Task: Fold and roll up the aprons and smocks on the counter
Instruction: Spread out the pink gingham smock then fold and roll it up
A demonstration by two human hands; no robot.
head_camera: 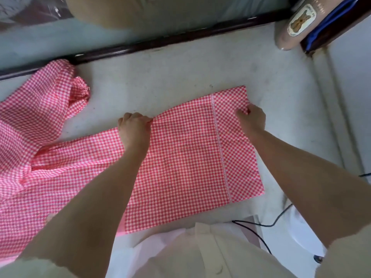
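**Gingham smock half flattened, nothing rolled yet**

The fingers (pixel 140 119) of the left hand (pixel 135 131) are clenched around a gathered bit of the far edge of a red-and-white gingham smock (pixel 186 157). The fingers (pixel 242 113) of the right hand (pixel 252 117) pinch the same edge just past a stitched hem band. Between the two grips and back toward the person, the cloth lies flat as a neat rectangle on the pale surface (pixel 160 77). Beyond the left-hand fingers, the rest of the gingham lies crumpled, with a puffed sleeve (pixel 60 83) bunched up; whether that is the same garment or a second one cannot be told. This looks like an early stage: one section is squared up, the sleeves are not yet tucked in, no roll has been started, and no finished bundle is in view.
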